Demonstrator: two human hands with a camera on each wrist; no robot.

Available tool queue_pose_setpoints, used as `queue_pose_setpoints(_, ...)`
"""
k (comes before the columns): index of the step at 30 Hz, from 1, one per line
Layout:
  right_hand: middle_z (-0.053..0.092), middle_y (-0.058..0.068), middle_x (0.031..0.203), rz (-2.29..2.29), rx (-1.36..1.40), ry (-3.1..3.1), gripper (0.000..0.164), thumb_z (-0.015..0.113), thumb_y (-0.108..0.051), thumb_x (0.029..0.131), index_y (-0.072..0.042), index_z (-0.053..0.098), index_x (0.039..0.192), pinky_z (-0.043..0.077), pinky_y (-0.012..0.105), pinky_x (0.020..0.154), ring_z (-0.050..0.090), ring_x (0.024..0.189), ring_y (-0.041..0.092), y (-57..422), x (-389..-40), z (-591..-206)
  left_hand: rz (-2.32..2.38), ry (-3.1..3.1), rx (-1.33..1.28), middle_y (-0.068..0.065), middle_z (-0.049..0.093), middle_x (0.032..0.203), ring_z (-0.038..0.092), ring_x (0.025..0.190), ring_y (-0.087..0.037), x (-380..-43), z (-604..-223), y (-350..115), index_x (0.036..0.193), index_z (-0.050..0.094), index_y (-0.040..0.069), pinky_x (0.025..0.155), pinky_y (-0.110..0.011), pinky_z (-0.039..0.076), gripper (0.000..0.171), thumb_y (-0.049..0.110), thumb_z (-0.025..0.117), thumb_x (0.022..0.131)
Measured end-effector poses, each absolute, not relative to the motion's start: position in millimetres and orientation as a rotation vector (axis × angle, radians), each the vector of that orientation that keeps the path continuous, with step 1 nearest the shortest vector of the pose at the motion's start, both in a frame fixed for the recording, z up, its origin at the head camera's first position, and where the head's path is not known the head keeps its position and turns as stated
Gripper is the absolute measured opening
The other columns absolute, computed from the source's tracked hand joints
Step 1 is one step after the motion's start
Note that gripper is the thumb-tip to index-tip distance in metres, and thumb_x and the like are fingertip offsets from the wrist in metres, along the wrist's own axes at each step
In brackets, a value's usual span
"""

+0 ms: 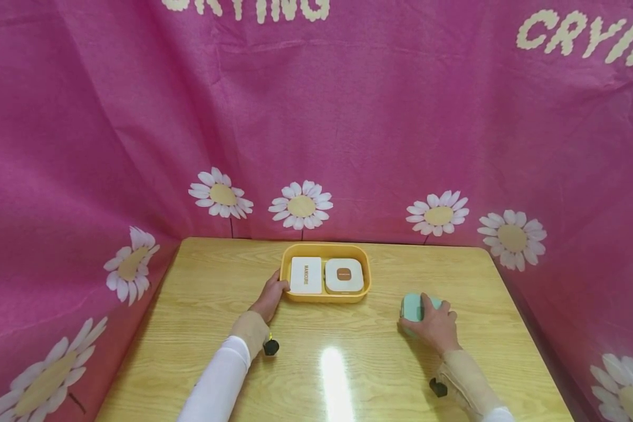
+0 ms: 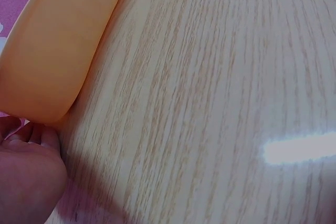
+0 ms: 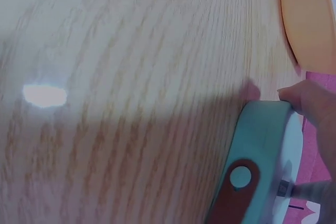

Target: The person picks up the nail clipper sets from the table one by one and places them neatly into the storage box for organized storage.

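Observation:
At the far side of the table a yellow tray point(image 1: 322, 299) holds a white box point(image 1: 305, 275) lettered MANICURE and, to its right, a white rounded case point(image 1: 344, 275) with a brown square on top. My left hand point(image 1: 268, 298) grips the tray's left end, thumb at the rim. In the left wrist view, fingers curl against the tray's orange-looking wall point(image 2: 58, 45). To the right of the tray, my right hand point(image 1: 439, 328) holds a mint-green rounded case point(image 1: 412, 306) from above. The right wrist view shows its brown strap point(image 3: 231, 200) with a round button, close over the tabletop.
The wooden table point(image 1: 200, 375) reflects a bright light streak near its front middle. A pink curtain point(image 1: 348, 129) with daisies and lettering hangs behind it and along both sides. Small black devices hang at both wrists.

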State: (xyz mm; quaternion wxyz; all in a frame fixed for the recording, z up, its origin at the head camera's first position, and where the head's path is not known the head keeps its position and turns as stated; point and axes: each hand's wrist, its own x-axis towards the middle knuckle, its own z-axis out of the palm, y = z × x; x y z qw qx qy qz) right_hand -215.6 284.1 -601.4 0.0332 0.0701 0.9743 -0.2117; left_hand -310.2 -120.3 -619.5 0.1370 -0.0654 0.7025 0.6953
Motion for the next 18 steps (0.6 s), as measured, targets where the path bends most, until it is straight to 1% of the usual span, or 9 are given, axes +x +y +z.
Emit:
queue_pose_setpoints(3,0.036,0.046,0.127,-0.659,0.204,2.978,0.099,0.08,-0.051,0.083,0.004,0.038,0.154,0.051,0.067,0.081,0.044,0.105,0.061,285.6,-217.5,-600.7,2.014,2.034,-0.191,-0.019,0.038,0.164,0.033,0.145,-0.03,-311.1,-620.9,-120.4,0.165,0.028,0.002,0.117,-0.042,0.027,0.089,0.004,0.046,0.077)
queue_pose_setpoints(11,0.041,0.044,0.124,-0.677,0.184,2.971,0.099,0.083,-0.049,0.079,0.003,0.042,0.152,0.051,0.064,0.078,0.045,0.103,0.058,290.0,-220.9,-592.9,2.019,2.043,-0.202,-0.019,0.039,0.163,0.033,0.145,-0.03,-311.7,-621.8,-120.2,0.163,0.03,0.001,0.118,-0.043,0.026,0.088,0.005,0.047,0.077)
queue_pose_setpoints(18,0.04,0.045,0.128,-0.707,0.185,2.988,0.099,0.082,-0.049,0.079,0.004,0.041,0.153,0.051,0.063,0.079,0.045,0.104,0.058,287.3,-222.1,-582.9,2.017,2.051,-0.198,-0.02,0.04,0.162,0.034,0.145,-0.03,-310.3,-619.6,-120.4,0.163,0.031,0.0,0.117,-0.043,0.028,0.087,0.005,0.047,0.078)
